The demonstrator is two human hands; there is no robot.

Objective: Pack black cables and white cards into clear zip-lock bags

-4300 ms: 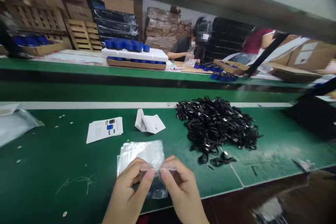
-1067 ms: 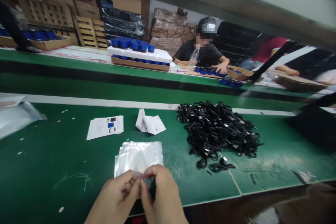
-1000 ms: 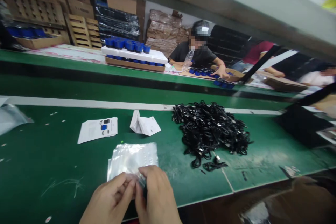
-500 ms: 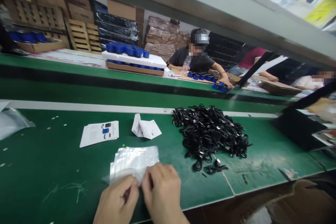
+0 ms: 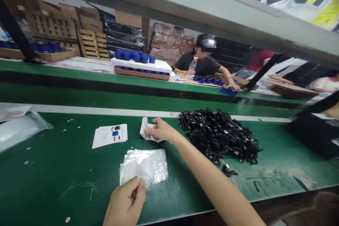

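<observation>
My left hand [image 5: 127, 199] pinches the edge of a clear plastic bag at the near side of a stack of clear bags [image 5: 156, 166]. Farther forward, my right hand [image 5: 161, 130] reaches over the folded white leaflets [image 5: 143, 129], its thumb and fingers around one of them; whether they grip it is hard to tell. Left of these lies a pile of printed cards [image 5: 106, 136] showing small product pictures. A large heap of black cables [image 5: 217, 134] lies to the right, partly behind my right forearm.
A white strip [image 5: 79, 109] runs along the green table. At the left edge lies a plastic bag [image 5: 23, 130]. A shelf beam [image 5: 169, 3] crosses overhead. Beyond, a person [image 5: 201, 60] handles blue items beside a bottle [image 5: 192, 67]; a black box [image 5: 309, 134] stands right.
My right hand has left the bag stack and moved forward to the folded leaflets. My left hand still holds the bag edge. The view has shifted slightly to the left.
</observation>
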